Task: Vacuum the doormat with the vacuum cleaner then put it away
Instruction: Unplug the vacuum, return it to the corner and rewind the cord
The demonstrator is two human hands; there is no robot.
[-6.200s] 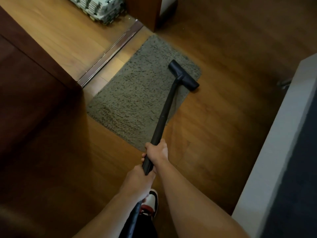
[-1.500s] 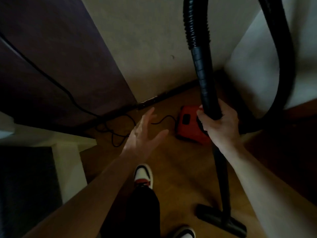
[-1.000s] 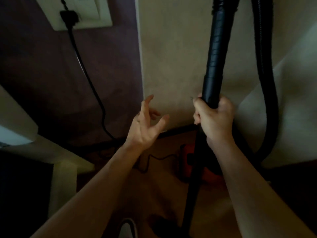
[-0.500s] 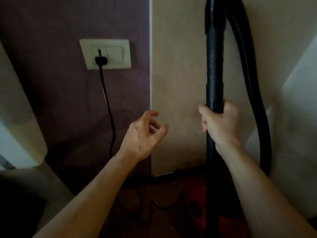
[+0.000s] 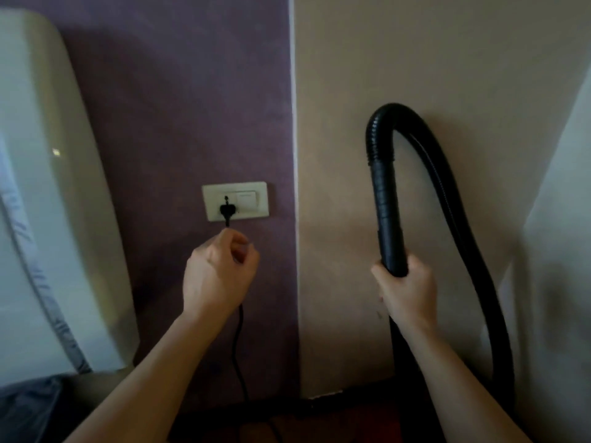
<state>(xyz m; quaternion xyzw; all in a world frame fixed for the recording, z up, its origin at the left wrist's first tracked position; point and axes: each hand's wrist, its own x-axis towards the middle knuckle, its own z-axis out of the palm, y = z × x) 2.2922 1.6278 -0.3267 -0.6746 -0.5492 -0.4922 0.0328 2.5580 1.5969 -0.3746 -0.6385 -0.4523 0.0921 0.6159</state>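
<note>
The right hand grips the black vacuum tube and holds it upright. Its hose arches over the top and drops down on the right. The left hand curls its fingers round the power cord just below the plug. The plug sits in the socket on the purple wall.

Between the pale bulky unit on our left and the looping hose on our right, we find open wall around the plug; its cord hangs below.
</note>
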